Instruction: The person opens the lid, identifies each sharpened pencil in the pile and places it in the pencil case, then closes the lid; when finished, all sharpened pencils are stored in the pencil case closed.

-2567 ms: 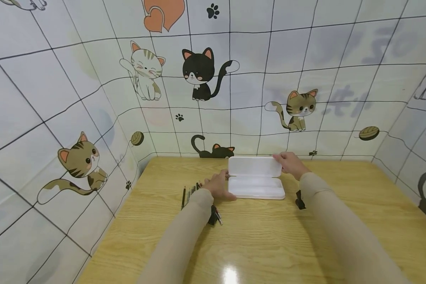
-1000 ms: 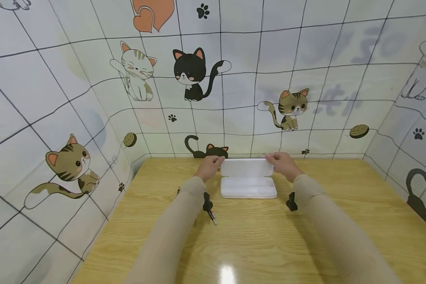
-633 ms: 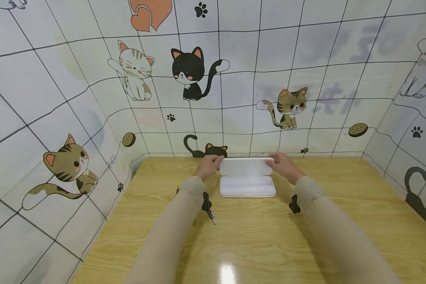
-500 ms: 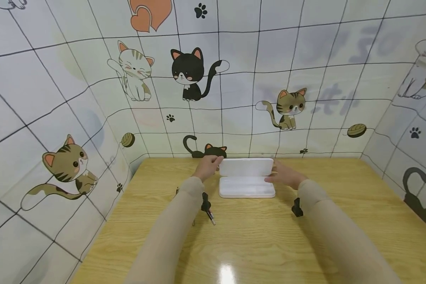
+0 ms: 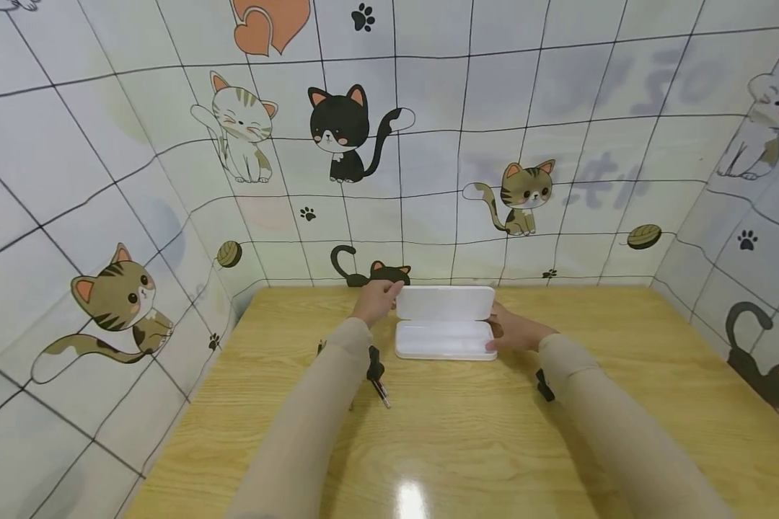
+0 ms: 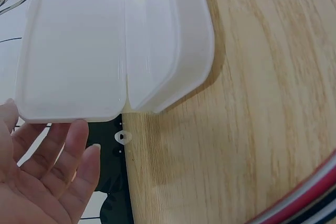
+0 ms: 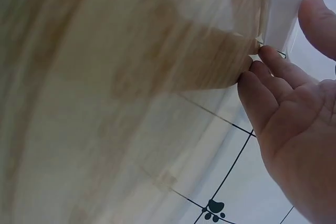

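Note:
An opened white plastic pencil case (image 5: 438, 340) lies on the table toward the back, its lid (image 5: 444, 303) raised behind the base. My left hand (image 5: 375, 299) pinches the lid's left end; in the left wrist view its thumb is at the corner and the fingers (image 6: 79, 129) are behind the edge. At the base's right end is my right hand (image 5: 518, 333), gripping it with the thumb over the rim and the fingers at the outer wall (image 7: 281, 11). Nothing is seen inside the case.
Pencils (image 5: 380, 391) lie left of the case, mostly hidden under the left sleeve. Red and black striped pencils (image 6: 310, 198) show in the left wrist view's corner. A cat-patterned wall cloth (image 5: 428, 166) stands behind the wooden table (image 5: 467, 447).
The left hand went from beside the base to the lid's left corner. The right hand let go of the lid's right corner and moved down to the base's right end.

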The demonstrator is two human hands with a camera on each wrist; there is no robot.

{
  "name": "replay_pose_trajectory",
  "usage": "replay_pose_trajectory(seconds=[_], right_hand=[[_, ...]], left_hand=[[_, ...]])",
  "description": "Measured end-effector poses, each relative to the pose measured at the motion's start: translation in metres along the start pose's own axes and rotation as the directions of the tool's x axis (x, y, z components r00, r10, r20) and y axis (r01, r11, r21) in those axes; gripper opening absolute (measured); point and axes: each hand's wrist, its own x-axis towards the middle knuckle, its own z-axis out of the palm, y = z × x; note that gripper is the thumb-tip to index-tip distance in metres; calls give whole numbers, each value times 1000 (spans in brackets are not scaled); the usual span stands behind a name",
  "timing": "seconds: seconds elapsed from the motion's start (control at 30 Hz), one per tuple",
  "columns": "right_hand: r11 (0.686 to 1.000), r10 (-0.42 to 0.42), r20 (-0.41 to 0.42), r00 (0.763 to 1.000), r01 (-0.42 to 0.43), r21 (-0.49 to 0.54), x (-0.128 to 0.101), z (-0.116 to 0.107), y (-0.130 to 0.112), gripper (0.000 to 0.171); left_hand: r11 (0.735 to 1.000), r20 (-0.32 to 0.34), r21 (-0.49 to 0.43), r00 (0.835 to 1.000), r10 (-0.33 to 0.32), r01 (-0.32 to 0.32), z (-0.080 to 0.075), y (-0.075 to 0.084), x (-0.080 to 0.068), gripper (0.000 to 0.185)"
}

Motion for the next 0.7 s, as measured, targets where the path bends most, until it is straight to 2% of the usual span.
replay_pose_trajectory(seconds=[0.1, 0.2, 0.33, 0.43, 0.5, 0.57, 0.63, 0.7], right_hand=[[1000, -16, 13, 1000, 16, 9, 2, 1, 0, 111], [1000, 11, 28, 1000, -12, 22, 3, 2, -1, 110], [998, 67, 51, 996, -67, -11, 1, 2, -3, 110], [996, 75, 71, 995, -71, -53, 0, 1, -3, 108], [996, 73, 78, 994, -69, -50, 0, 1, -3, 109], [997, 60, 80, 995, -57, -46, -1, 0, -2, 109], [998, 57, 84, 995, -55, -23, -1, 0, -1, 109], [998, 59, 89, 994, -58, -11, -1, -1, 0, 108]], left_hand=[[1000, -18, 18, 1000, 0, 0, -2, 0, 1, 43], [1000, -7, 30, 1000, 2, -2, -3, -2, 2, 42], [1000, 36, 0, 999, -5, 5, -5, -8, 1, 43], [998, 61, -51, 998, -19, 22, -8, -15, -2, 42], [997, 87, -64, 996, -31, 37, -10, -21, -3, 42], [999, 120, -38, 992, -33, 38, -12, -25, -5, 41], [1000, 183, 27, 983, -6, 2, -14, -28, -8, 42], [994, 259, 95, 966, 19, -45, -15, -30, -11, 47]])
